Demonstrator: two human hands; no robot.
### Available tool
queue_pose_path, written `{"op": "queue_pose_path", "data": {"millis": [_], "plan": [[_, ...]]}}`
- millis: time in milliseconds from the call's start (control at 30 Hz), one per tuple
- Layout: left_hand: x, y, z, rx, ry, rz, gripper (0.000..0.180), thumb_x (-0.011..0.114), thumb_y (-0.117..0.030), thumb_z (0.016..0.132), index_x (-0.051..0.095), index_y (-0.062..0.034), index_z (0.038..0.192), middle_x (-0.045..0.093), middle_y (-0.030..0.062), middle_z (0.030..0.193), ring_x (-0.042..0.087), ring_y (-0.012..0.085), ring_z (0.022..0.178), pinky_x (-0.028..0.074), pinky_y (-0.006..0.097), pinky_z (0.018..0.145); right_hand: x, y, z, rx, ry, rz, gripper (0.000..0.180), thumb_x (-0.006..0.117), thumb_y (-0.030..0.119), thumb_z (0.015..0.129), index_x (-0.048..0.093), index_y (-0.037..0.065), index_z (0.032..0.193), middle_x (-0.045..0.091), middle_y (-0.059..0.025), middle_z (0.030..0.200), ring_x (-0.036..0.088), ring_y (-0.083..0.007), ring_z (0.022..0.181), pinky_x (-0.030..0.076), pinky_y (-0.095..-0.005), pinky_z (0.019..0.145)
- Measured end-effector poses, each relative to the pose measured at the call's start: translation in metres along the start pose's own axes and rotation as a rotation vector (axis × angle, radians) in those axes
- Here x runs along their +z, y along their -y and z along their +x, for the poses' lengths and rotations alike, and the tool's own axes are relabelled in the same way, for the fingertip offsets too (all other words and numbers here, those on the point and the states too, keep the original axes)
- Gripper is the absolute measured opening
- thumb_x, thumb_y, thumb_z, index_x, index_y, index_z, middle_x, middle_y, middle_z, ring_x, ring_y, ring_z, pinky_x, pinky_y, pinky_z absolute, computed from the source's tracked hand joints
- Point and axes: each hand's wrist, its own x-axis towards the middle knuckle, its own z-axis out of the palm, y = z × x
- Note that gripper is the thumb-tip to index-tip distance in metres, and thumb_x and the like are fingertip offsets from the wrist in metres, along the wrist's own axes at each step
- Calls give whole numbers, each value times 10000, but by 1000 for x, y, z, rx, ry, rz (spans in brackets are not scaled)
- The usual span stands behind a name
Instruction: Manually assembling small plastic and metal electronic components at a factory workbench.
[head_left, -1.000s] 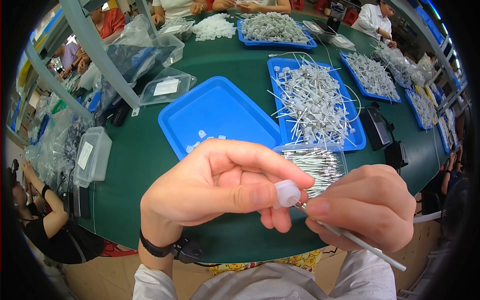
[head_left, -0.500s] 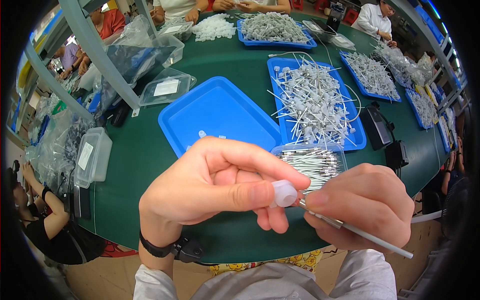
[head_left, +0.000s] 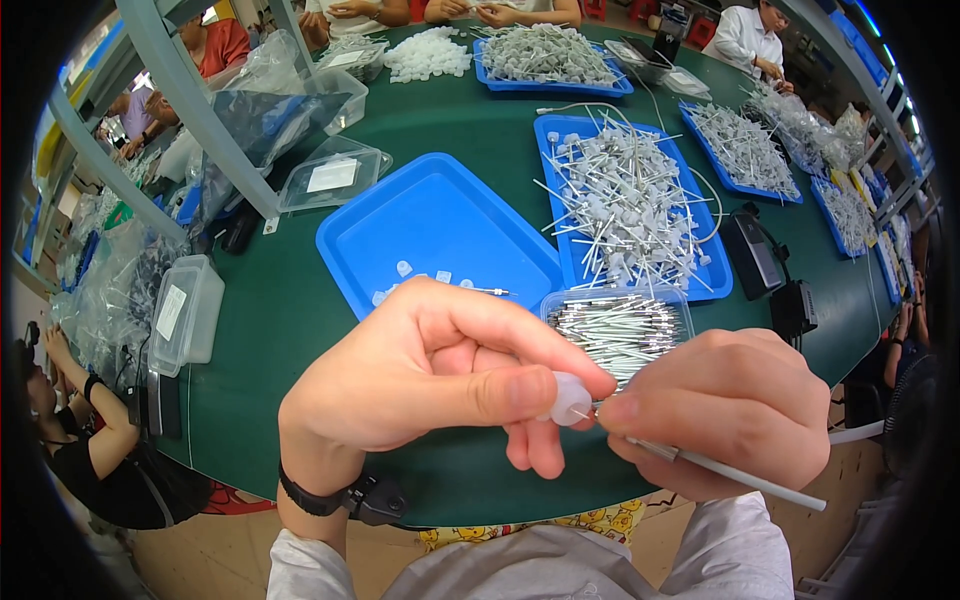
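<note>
Between the thumb and index finger of my left hand (head_left: 440,370) is a small translucent white plastic cap (head_left: 571,400), its round face turned toward my right hand. My right hand (head_left: 730,410) pinches a thin metal-ended rod with a white stem (head_left: 745,477); the stem slopes out to the lower right. The rod's fine tip meets the cap's face; how far in it reaches I cannot tell. Just beyond both hands, a clear plastic box (head_left: 688,312) is full of similar metal-ended rods (head_left: 620,335), partly hidden by my fingers.
A blue tray (head_left: 430,215) behind my left hand carries a few loose caps (head_left: 404,268) and a rod. Another blue tray (head_left: 715,275) is heaped with capped stems (head_left: 630,200). A black device (head_left: 750,250) stands at right, a grey metal frame (head_left: 215,135) at left. Other people sit around the table.
The cap has turned slightly and its face shows more openly. A thin tip now shows between rod and cap. Across the table, one person's hands have lifted.
</note>
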Motion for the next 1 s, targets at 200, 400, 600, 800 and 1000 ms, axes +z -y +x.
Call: {"op": "queue_pose_path", "data": {"millis": [200, 400, 600, 800, 1000], "plan": [[9, -2, -1, 18, -99, -6, 286, 591, -105, 793, 552, 152, 912, 558, 177, 729, 590, 220, 493, 484, 269, 478, 6, 3, -2, 24, -46, -22, 294, 715, -34, 537, 615, -20, 813, 598, -83, 696, 576, -159, 521, 435, -206, 437], [23, -2, -3, 60, -269, 0, 237, 591, -66, 782, 563, 137, 902, 561, 163, 676, 589, 209, 487, 472, 253, 438, 12, -3, -5, 87, -142, 96, 271, 733, -23, 560, 624, -7, 808, 575, -59, 700, 554, -152, 561, 424, -209, 457], [25, 0, -5, 107, -318, 6, 225, 593, -75, 796, 571, 121, 905, 592, 193, 722, 601, 215, 508, 485, 253, 447, 13, -13, -2, 57, -152, 64, 194, 746, 74, 599, 649, 14, 756, 555, -18, 661, 517, -131, 570, 390, -217, 467], [29, 0, -4, -25, -331, 79, 417, 417, -260, 901, 564, 129, 882, 604, 226, 741, 615, 259, 540, 504, 303, 467, 13, -15, -2, 193, -59, 175, 140, 692, 54, 634, 634, -8, 745, 547, -23, 647, 481, -105, 541, 344, -204, 439], [33, 0, -5, 2, -291, 114, 478, 333, -267, 903, 560, 150, 845, 600, 231, 729, 618, 282, 552, 508, 321, 476, 13, -6, 1, 1075, -156, 965, 237, 568, 181, 752, 560, -55, 727, 506, -72, 606, 401, -74, 391, 302, -195, 364]]}}
